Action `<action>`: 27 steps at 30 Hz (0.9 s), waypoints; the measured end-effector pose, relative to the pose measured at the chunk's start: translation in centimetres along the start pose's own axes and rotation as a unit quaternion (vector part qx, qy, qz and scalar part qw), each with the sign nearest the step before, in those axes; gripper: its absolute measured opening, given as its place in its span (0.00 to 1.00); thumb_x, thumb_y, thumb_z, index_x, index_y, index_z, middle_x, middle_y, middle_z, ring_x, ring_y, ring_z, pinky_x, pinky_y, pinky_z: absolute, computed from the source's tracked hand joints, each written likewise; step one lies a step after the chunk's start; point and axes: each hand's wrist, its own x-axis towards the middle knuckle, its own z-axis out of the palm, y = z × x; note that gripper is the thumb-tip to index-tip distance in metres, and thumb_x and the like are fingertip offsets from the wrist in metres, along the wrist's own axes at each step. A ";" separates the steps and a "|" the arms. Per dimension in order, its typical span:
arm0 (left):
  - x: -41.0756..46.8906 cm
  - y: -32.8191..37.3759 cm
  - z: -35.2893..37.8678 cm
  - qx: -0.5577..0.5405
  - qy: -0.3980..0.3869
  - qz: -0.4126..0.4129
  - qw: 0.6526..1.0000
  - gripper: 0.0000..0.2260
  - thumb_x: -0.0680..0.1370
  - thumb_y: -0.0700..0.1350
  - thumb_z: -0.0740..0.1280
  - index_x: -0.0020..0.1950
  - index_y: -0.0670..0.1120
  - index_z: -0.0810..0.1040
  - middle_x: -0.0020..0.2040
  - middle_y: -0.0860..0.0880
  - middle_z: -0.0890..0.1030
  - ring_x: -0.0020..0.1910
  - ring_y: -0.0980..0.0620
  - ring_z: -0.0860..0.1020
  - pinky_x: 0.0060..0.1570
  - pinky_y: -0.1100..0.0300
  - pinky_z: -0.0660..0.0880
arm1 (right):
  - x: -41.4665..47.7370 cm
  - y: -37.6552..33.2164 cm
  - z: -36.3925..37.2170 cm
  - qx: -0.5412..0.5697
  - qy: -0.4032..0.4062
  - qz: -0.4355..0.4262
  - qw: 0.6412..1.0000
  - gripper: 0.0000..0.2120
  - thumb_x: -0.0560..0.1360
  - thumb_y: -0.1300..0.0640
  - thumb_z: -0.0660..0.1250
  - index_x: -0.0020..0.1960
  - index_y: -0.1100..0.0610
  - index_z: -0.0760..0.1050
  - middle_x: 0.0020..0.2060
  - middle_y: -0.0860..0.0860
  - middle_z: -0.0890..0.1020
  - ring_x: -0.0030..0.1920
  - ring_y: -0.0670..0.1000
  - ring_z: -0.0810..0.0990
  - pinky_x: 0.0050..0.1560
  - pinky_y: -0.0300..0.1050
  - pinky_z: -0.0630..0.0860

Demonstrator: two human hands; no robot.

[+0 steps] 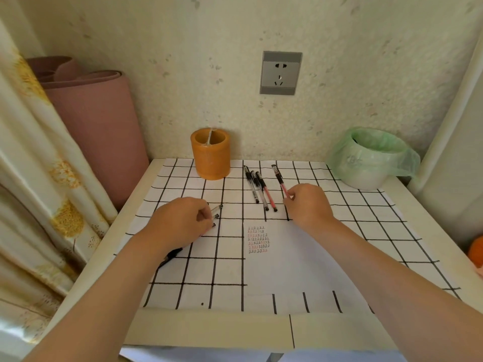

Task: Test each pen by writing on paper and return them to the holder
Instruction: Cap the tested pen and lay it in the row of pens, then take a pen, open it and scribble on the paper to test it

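An orange pen holder (210, 154) stands at the back of the table and looks empty. To its right, three pens (258, 188) lie side by side on the checked tablecloth. My right hand (308, 205) pinches the lower end of a red pen (278, 177) that lies just right of them. My left hand (180, 223) curls over a bunch of pens (216, 215); their tips stick out past my fingers and a black end shows by my wrist. A white sheet of paper (292, 257) with rows of small scribbles lies between my forearms.
A bin lined with a green plastic bag (371, 158) sits at the back right corner. A rolled pink mat (99, 121) leans on the wall left of the table, next to a curtain (34, 178). An orange object (477, 252) shows at the right edge.
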 end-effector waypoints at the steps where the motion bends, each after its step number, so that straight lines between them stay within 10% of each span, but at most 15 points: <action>1: -0.2 -0.1 -0.1 0.005 -0.004 0.000 1.000 0.04 0.75 0.55 0.71 0.45 0.57 0.80 0.42 0.58 0.81 0.44 0.58 0.78 0.45 0.58 0.77 | 0.3 0.0 0.3 0.001 0.001 0.002 1.000 0.08 0.75 0.58 0.66 0.43 0.59 0.83 0.37 0.55 0.83 0.38 0.56 0.80 0.37 0.44 0.76; 10: -1.2 -1.0 -0.4 0.083 -0.059 0.019 0.995 0.10 0.74 0.52 0.73 0.54 0.59 0.79 0.46 0.58 0.79 0.43 0.60 0.76 0.38 0.65 0.69 | 1.4 -0.9 2.0 0.016 -0.018 -0.007 1.000 0.15 0.78 0.57 0.62 0.34 0.62 0.75 0.30 0.54 0.76 0.33 0.55 0.74 0.28 0.42 0.63; 14: -1.9 -1.0 -0.3 0.075 -0.054 0.030 0.995 0.12 0.75 0.51 0.72 0.58 0.59 0.79 0.49 0.58 0.80 0.46 0.58 0.76 0.42 0.63 0.73 | 1.0 -2.0 1.9 -0.043 -0.004 -0.031 0.999 0.09 0.79 0.56 0.61 0.52 0.56 0.80 0.50 0.55 0.78 0.45 0.58 0.79 0.36 0.43 0.68; 27: -4.9 -3.1 -1.0 0.130 -0.006 0.012 0.991 0.09 0.76 0.52 0.69 0.56 0.59 0.80 0.48 0.57 0.80 0.45 0.56 0.77 0.39 0.62 0.71 | -5.3 -11.3 4.2 0.031 -0.135 -0.367 0.920 0.10 0.76 0.56 0.68 0.56 0.49 0.81 0.52 0.48 0.81 0.54 0.51 0.77 0.53 0.48 0.75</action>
